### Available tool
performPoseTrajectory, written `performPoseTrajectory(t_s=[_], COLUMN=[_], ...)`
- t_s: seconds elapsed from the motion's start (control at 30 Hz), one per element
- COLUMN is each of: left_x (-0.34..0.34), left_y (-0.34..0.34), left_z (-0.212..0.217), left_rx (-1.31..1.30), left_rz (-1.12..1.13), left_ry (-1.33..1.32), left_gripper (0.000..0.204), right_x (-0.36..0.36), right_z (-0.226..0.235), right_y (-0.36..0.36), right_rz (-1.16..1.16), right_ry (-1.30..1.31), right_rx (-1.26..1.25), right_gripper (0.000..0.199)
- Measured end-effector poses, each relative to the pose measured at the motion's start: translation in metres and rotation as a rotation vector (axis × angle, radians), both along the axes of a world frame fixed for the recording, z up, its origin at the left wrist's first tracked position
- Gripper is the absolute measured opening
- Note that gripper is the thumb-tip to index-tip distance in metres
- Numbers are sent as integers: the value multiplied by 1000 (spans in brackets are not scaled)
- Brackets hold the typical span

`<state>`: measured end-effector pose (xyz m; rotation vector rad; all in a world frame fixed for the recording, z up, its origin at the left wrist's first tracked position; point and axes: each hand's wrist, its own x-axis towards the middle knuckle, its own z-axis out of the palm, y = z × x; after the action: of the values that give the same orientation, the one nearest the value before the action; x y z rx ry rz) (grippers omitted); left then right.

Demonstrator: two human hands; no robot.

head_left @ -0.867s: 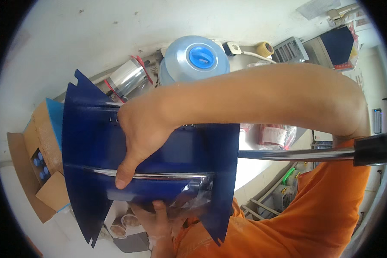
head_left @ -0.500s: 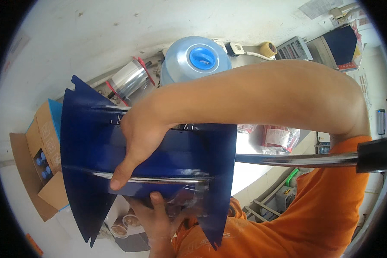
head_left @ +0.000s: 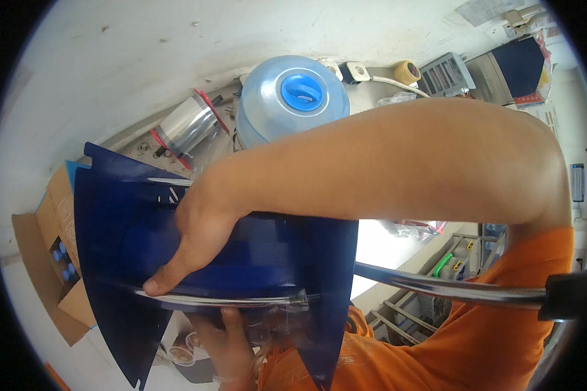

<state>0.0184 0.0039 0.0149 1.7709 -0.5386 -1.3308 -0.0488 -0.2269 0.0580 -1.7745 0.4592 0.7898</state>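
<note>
A glossy dark blue curved panel (head_left: 267, 254) with notched corners fills the middle, tilted toward me. A shiny metal strip (head_left: 228, 300) runs across it, with clear plastic film at its right end. Over the panel reaches my right arm; my right hand (head_left: 205, 228) is closed on the panel, thumb laid near the strip's left end, other fingers hidden. Below, my left hand (head_left: 225, 345) holds the panel's lower side, thumb pointing up just under the strip. Its remaining fingers are partly covered by the panel and film.
Behind the panel stand a large blue water jug (head_left: 293, 98) and a clear cylinder with red ends (head_left: 190, 127). An open cardboard box (head_left: 62, 260) with blue-capped bottles is at left. A chrome tube (head_left: 437, 283) crosses at right. Plastic cups (head_left: 181, 354) show below.
The panel and both hands sit slightly lower and farther left in view. The chrome tube's right end appears lower. Both hands keep their hold.
</note>
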Motion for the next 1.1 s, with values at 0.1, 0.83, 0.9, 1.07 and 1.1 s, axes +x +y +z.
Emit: performPoseTrajectory(t_s=[0.1,0.83,0.9,1.07,1.1], left_x=[-4,20,20,8,2], left_y=[6,7,8,19,18], left_z=[-6,-7,-7,-9,-9], left_rx=[16,8,-30,-108,-151], left_rz=[73,27,18,94,154], left_ry=[-111,87,72,-285,-359], left_gripper=[84,111,109,112,106], right_x=[1,2,3,2,3], right_z=[-4,15,15,1,3], right_y=[-1,2,5,9,10], right_rz=[-32,-105,-126,-186,-191], right_ry=[-28,63,52,-71,-67], right_rx=[1,-141,-151,-171,-184], right_gripper=[106,101,100,96,95])
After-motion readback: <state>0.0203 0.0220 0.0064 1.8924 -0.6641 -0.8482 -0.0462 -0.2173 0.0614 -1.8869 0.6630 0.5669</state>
